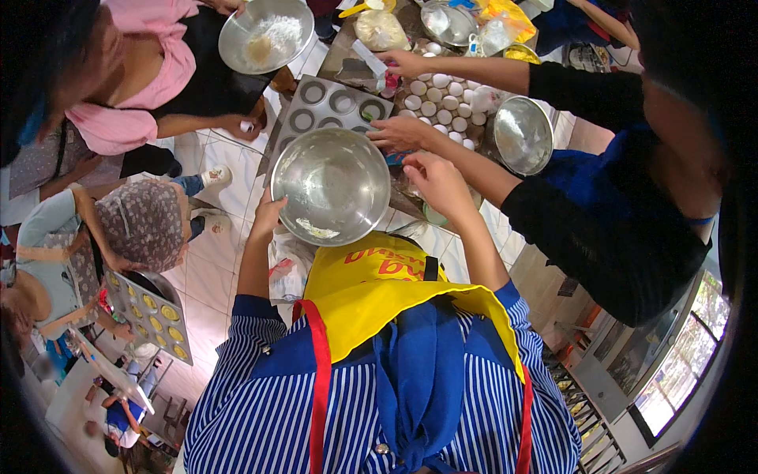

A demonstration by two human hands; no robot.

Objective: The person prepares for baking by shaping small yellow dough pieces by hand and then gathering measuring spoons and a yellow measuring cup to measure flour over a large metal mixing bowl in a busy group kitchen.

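My left hand [269, 213] grips the left rim of a large stainless steel mixing bowl [337, 183], thumb over the edge. The bowl is tilted towards me, its inside bare but for a pale smear of batter or flour low on the wall. To the right of the bowl, apart from it, my right hand [438, 181] is raised with loosely bent fingers and nothing visible in it. Just beyond the bowl, partly covered by it, lies a muffin tin [320, 101] with a small green thing in one cup. A co-worker's hand [400, 133] reaches over the tin's near right corner.
Many eggs [441, 98] sit in trays on the table. Another steel bowl [524, 135] stands at the right. A person in pink holds a bowl of flour [266, 35]. At the left, someone carries a filled muffin tin [151, 314]. Co-worker's arms [474, 163] cross from the right.
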